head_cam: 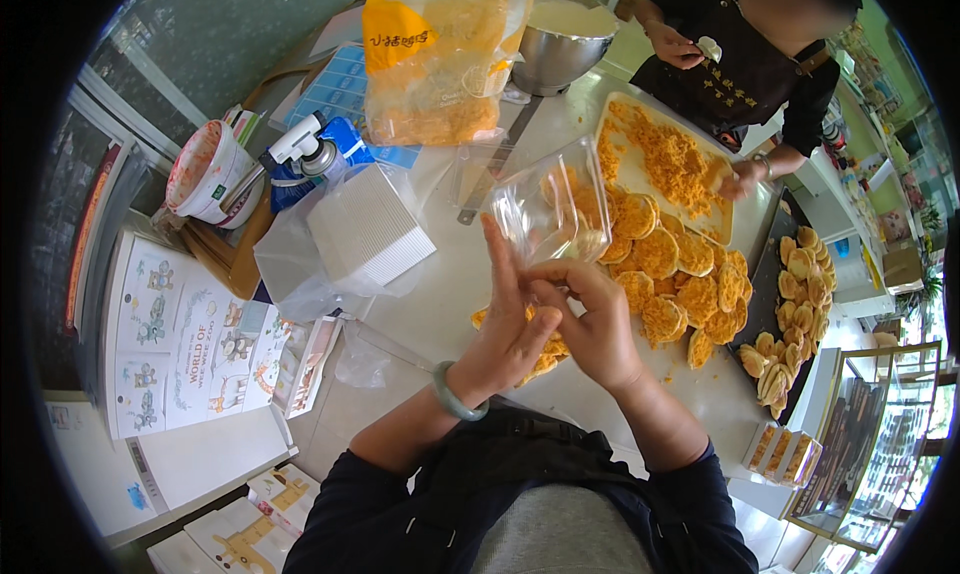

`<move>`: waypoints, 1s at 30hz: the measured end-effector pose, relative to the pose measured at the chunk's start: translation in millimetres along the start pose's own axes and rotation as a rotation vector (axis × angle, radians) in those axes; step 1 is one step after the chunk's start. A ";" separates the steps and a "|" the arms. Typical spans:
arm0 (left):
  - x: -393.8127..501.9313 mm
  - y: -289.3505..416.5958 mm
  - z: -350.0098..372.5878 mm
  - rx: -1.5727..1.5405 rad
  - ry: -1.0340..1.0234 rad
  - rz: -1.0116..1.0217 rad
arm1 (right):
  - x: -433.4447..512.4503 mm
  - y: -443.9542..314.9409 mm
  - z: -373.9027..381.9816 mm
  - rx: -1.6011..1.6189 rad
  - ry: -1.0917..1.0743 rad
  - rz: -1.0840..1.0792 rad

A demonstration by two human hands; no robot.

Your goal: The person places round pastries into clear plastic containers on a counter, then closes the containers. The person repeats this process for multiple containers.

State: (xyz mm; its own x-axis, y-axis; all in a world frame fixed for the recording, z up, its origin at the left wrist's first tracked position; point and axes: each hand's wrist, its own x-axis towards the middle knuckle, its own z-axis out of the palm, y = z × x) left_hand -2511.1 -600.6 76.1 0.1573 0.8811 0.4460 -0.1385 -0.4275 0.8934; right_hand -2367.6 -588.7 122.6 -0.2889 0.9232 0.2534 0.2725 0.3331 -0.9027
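Observation:
A transparent plastic box (555, 225) is tilted above the table in front of me. My left hand (501, 334), with a green bangle at the wrist, supports its near left side, the index finger stretched along the wall. The bent fingers of my right hand (592, 319) pinch the near edge of the box, close to my left thumb. What exactly lies between those fingertips is hidden. Round cakes coated in orange floss (660, 251) are heaped just beyond my right hand. A few more coated cakes (551, 352) show partly beneath my hands.
Across the table, a person (742, 63) holds a cream-topped piece beside a tray of floss (675, 154). Plain cakes (802, 296) fill a dark tray at right. A floss bag (442, 63), steel mixing bowl (562, 41), blowtorch (304, 146), white bucket (210, 172) and ridged white stack (371, 225) stand around.

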 end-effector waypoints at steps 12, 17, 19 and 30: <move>-16.1 -41.3 -1.7 0.018 0.102 -0.206 | -1.4 30.2 13.8 -0.508 0.074 -0.122; 8.2 -83.4 -12.6 -0.080 0.256 -0.438 | -4.3 9.3 -4.1 -0.508 0.213 -0.095; 38.0 -110.7 -27.1 -0.261 0.386 -0.556 | -9.4 1.4 -24.3 -0.414 0.284 -0.038; 16.8 -36.2 -61.1 -0.305 0.018 -0.705 | -63.3 51.8 -71.7 0.848 0.201 0.568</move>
State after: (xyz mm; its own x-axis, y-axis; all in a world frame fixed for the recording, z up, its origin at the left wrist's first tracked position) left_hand -2563.2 -557.9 47.9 0.2932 0.9288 -0.2266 -0.2754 0.3090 0.9103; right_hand -2269.4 -616.1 84.7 -0.1399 0.9429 -0.3024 -0.4364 -0.3329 -0.8359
